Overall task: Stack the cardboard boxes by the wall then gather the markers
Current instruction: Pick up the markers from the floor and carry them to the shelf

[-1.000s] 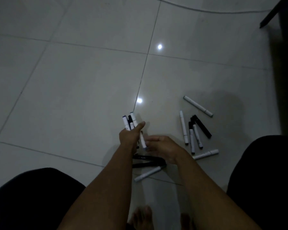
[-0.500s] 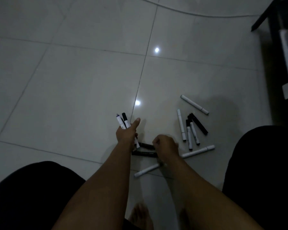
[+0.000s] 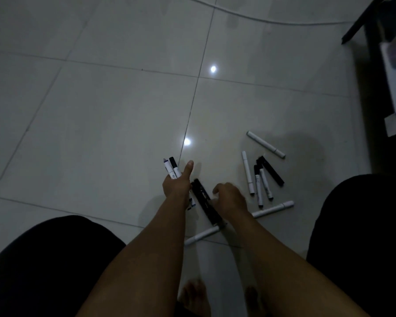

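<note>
Marker-gathering step: left hand [image 3: 176,186] grips a marker bundle [image 3: 172,170], thumb raised; right hand [image 3: 229,197] pinches black markers [image 3: 205,205]; next, hand them leftward; loose markers [image 3: 258,179] wait at three o'clock.

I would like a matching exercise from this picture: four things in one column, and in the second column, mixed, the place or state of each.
Things
1. left hand
2. right hand
3. black markers
4. farthest white marker

Places or states
A. lying alone on the floor, beyond the loose group
B. holding a bundle of markers upright, thumb out
C. lifted off the floor, tilted, between the two hands
D. gripping the black markers

Pairs: 1-B, 2-D, 3-C, 4-A
</note>
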